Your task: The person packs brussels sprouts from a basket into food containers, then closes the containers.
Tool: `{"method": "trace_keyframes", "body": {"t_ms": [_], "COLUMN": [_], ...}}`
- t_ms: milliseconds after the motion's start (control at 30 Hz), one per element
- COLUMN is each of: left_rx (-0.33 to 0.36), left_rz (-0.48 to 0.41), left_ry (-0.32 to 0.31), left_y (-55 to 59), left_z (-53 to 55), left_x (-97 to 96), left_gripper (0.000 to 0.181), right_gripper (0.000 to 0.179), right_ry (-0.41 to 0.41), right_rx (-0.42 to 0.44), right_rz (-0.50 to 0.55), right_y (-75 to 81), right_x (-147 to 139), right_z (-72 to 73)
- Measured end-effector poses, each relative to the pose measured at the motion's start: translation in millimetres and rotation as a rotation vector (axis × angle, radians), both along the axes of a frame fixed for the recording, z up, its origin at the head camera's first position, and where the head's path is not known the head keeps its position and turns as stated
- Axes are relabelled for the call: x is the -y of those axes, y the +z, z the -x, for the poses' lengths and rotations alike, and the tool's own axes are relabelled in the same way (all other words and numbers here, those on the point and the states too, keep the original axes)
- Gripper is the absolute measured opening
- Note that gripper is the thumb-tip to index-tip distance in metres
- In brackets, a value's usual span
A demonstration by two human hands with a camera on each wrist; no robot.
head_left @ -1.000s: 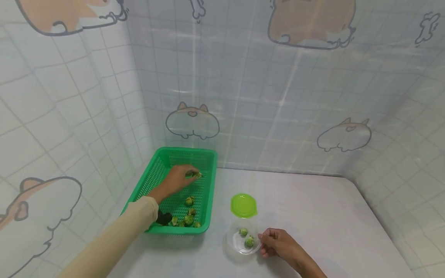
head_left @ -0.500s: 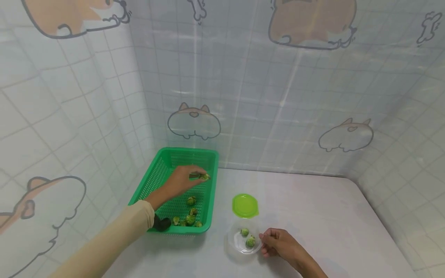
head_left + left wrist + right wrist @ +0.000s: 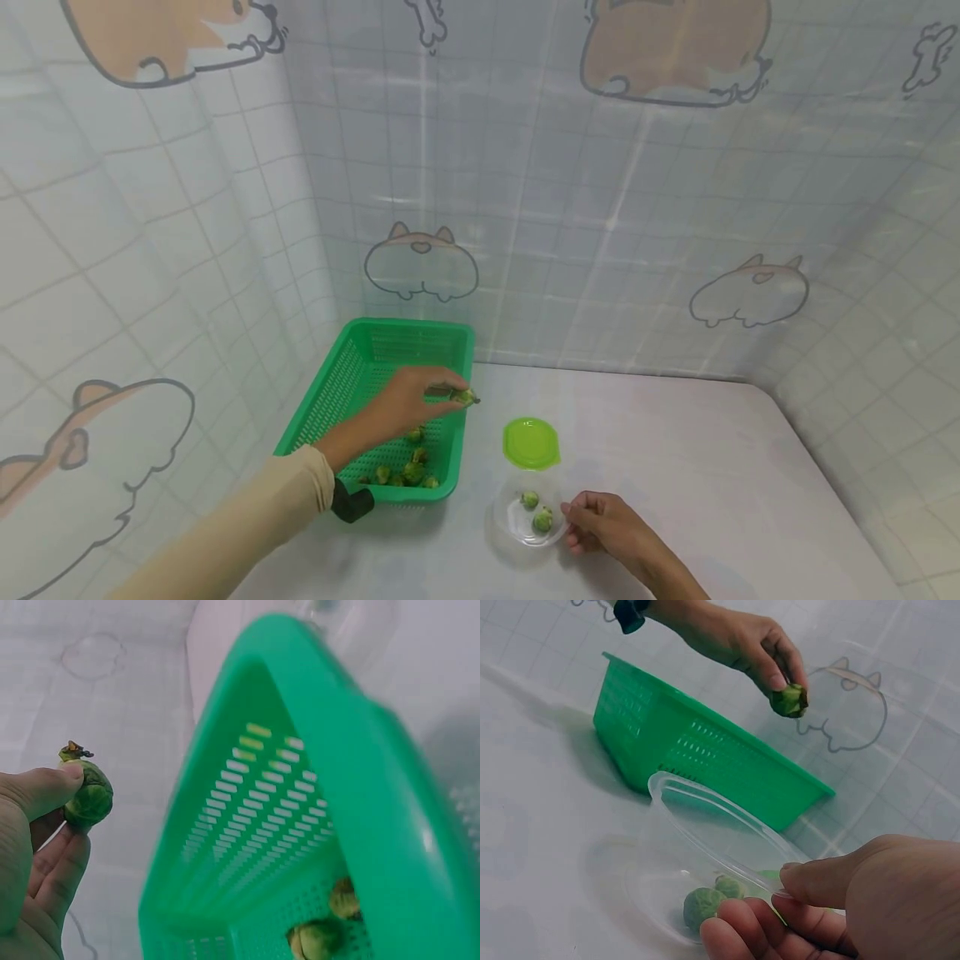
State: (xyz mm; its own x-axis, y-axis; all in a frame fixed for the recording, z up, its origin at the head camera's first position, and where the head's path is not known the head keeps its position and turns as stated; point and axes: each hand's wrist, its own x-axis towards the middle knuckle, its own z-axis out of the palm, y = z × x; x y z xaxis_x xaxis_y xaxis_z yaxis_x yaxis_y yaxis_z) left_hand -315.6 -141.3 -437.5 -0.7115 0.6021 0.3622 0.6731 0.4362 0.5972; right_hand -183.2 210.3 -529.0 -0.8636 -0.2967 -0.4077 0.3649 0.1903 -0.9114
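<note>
My left hand (image 3: 420, 400) pinches a Brussels sprout (image 3: 91, 796) between thumb and fingertips, held above the right rim of the green basket (image 3: 467, 350). The sprout's stem end looks brown and dry. At the front of the table, my right hand (image 3: 606, 528) pinches the rim of a clear plastic bowl (image 3: 727, 855) with thumb and forefinger. Two green sprouts (image 3: 703, 907) lie inside this bowl. Several more sprouts (image 3: 412, 473) are gathered near the front end of the basket, partly hidden by my left arm.
A lime-green lid (image 3: 531, 443) lies flat on the white table (image 3: 675, 450) just behind the bowl. Behind the table hangs a tile-patterned curtain (image 3: 570, 208) with dog drawings. A black wrist strap mount (image 3: 351, 502) hangs under my left wrist.
My left hand has moved right with the sprout, from inside the basket's outline to over its right rim. The right hand keeps its grip on the bowl.
</note>
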Motion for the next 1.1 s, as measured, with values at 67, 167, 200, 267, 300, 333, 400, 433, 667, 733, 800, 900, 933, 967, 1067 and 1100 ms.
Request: {"method": "trace_keyframes", "body": {"t_ms": [67,167,200,267,300,333,400,433,667,733,800,900,933,967,1067,1100], "left_rx": [-0.004,-0.007,-0.007,-0.014,-0.010,-0.005,0.011,0.016,0.072,0.073,0.072,0.061,0.066,0.072,0.106,0.120], "left_rz": [-0.001,0.014,0.017,0.020,0.023,0.019,0.011,0.009,0.050,0.074,0.101,0.143,0.152,0.162,0.178,0.184], "left_ry": [-0.017,-0.038,-0.048,-0.074,-0.086,-0.101,-0.133,-0.147,-0.189,-0.189,-0.187,-0.191,-0.195,-0.200,-0.225,-0.231], "left_y": [1.4,3.0,3.4,4.1,4.1,4.5,5.4,5.2,1.8,0.7,0.5,-1.2,-2.4,-3.9,-7.5,-8.8], "left_z": [-4.3,-10.9,-13.0,-17.2,-19.3,-21.5,-26.1,-28.4,-42.2,-45.3,-48.2,-51.5,-52.2,-52.8,-55.4,-56.1], "left_x": [-4.7,-12.1,-14.7,-20.2,-22.9,-25.7,-31.1,-33.7,-52.0,-57.1,-61.8,-69.1,-71.4,-73.8,-80.5,-82.7], "left_gripper": [0.029,0.029,0.029,0.029,0.029,0.028,0.028,0.028,0.027,0.027,0.027,0.025,0.025,0.024,0.023,0.022], "right_gripper": [0.032,0.032,0.032,0.032,0.032,0.032,0.032,0.031,0.031,0.032,0.032,0.032,0.032,0.031,0.029,0.029], "right_ry": [0.002,0.004,0.005,0.004,0.003,0.002,-0.001,-0.002,-0.006,-0.006,-0.007,-0.008,-0.008,-0.008,-0.009,-0.009], "right_rx": [-0.004,-0.008,-0.010,-0.009,-0.007,-0.006,-0.003,-0.003,0.004,0.006,0.007,0.008,0.007,0.007,0.000,-0.002], "right_rz": [0.006,0.013,0.015,0.015,0.014,0.013,0.008,0.004,-0.010,-0.014,-0.016,-0.017,-0.016,-0.013,-0.005,-0.006], "right_y": [0.0,0.5,0.4,-0.1,-0.2,-0.5,-1.4,-1.9,-2.3,-1.8,-1.3,-1.2,-1.4,-1.6,-2.4,-2.6], "right_x": [-1,-1,-1,-2,-2,-1,-1,-1,0,0,0,0,0,0,0,1], "right_z": [-0.4,-1.2,-1.3,-1.4,-1.3,-1.3,-1.0,-0.9,-0.7,-0.8,-1.0,-1.0,-1.0,-1.0,-1.3,-1.4]}}
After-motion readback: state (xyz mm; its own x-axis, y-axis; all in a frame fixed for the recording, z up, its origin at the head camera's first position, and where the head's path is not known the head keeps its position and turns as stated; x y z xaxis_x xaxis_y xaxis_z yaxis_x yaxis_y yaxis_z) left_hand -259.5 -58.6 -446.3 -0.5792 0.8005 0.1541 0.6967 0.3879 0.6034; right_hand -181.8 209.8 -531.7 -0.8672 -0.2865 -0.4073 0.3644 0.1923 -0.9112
